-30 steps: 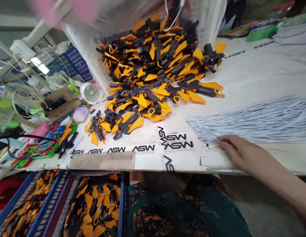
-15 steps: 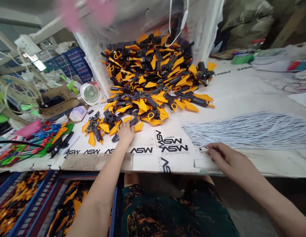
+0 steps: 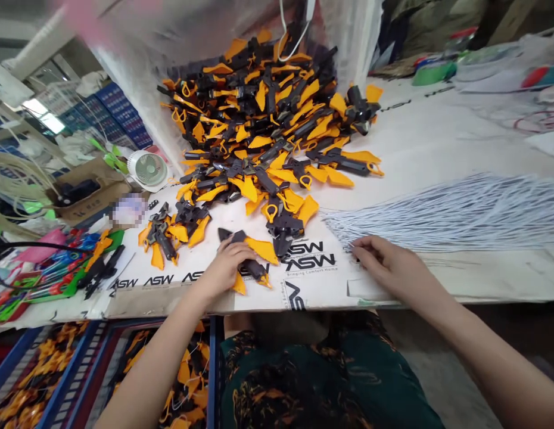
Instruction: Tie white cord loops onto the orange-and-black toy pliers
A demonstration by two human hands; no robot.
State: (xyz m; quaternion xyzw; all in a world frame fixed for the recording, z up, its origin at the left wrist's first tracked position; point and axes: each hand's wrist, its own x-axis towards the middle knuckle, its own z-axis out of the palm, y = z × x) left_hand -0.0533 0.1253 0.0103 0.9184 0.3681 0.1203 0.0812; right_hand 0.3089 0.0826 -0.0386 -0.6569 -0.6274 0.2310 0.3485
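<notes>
My left hand lies curled over a black and orange plastic part near the front edge of the table, gripping it. Just behind that part is a large heap of similar black and orange plastic parts, with a smaller cluster to its left. My right hand rests on the white ASW-printed table covering. Its fingertips touch the ends of a broad bundle of thin white cords. Whether those fingers hold a cord is hidden.
Below the table edge, a blue crate holds more black and orange parts. A white desk fan, a cardboard box and a heap of colourful tools stand at the left. A transparent plastic sheet hangs behind the heap.
My left hand has moved from the front of the heap toward the table edge, now over a separated part. My right hand has shifted only slightly at the cord ends.
</notes>
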